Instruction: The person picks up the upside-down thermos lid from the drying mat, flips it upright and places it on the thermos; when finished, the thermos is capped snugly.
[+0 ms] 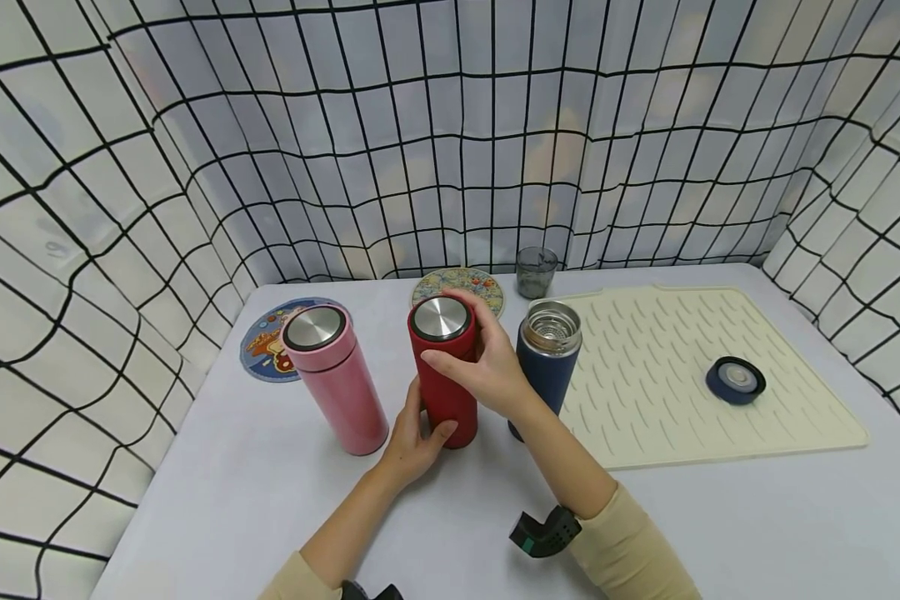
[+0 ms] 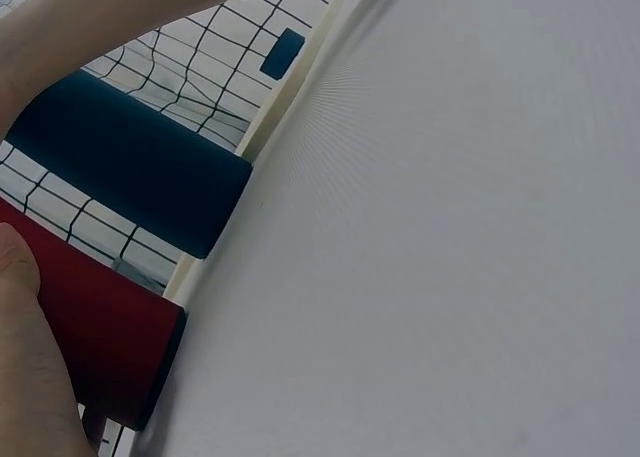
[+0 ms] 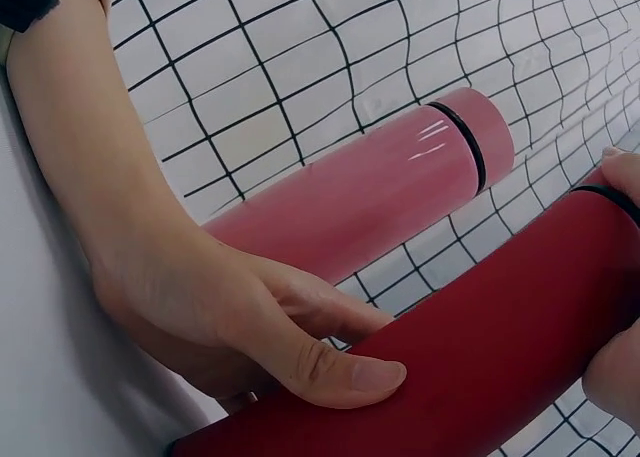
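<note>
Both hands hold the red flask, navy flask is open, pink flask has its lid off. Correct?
Not quite: the pink flask has its lid on, as the head view shows. The rest stands: left hand and right hand hold the red flask, and the navy flask is open.

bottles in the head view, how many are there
3. In the head view, the pink bottle stands on the left, the red bottle is in the middle, and the open-topped blue bottle is on the right. No others seem hidden.
</note>
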### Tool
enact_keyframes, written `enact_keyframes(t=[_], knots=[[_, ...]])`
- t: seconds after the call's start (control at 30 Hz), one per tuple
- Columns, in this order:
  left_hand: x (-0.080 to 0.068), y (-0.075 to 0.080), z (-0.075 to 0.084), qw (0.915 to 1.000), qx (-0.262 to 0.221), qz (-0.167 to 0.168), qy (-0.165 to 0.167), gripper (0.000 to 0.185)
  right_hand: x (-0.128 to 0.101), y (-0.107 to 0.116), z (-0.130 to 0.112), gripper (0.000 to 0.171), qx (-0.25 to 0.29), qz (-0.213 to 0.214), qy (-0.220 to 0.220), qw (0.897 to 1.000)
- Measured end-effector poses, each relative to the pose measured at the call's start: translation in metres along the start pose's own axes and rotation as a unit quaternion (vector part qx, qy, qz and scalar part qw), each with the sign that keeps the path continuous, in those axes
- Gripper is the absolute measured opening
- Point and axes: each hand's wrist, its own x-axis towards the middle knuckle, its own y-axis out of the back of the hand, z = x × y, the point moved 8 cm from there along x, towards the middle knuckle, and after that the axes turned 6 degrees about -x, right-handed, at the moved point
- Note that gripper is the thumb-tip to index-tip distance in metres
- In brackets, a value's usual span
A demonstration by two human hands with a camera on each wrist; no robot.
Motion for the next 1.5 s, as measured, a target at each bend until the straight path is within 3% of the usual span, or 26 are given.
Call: enact_keyframes(t=[0.13, 0.57, 0.8, 1.0, 1.23, 1.37, 1.5], knots=[[-0.002, -0.001, -0.014, 0.9999, -0.005, 0.001, 0.009, 0.074, 0.000, 0.001, 0.000, 0.066, -0.001, 0.001, 0.008, 1.000], [-0.002, 0.001, -0.012, 0.9998, 0.018, 0.008, -0.005, 0.074, -0.001, 0.002, -0.004, 0.068, -0.032, 0.042, 0.026, 0.998], [0.004, 0.000, 0.027, 1.0000, 0.009, 0.001, 0.001, 0.072, -0.003, 0.001, -0.006, 0.066, -0.050, 0.052, 0.001, 0.997], [0.005, -0.001, 0.027, 0.9998, 0.004, 0.003, 0.018, 0.074, -0.003, -0.001, -0.001, 0.065, -0.030, 0.028, -0.001, 0.999], [0.005, -0.002, 0.025, 0.9994, -0.003, -0.001, 0.036, 0.073, -0.005, 0.000, -0.018, 0.064, -0.039, 0.045, -0.004, 0.998], [0.005, -0.002, 0.025, 0.9995, -0.003, -0.003, 0.030, 0.073, -0.005, -0.002, -0.027, 0.064, -0.043, 0.050, -0.005, 0.998], [0.004, -0.002, 0.025, 0.9998, 0.000, -0.004, 0.020, 0.073, -0.005, 0.000, -0.018, 0.065, -0.042, 0.053, -0.004, 0.998]])
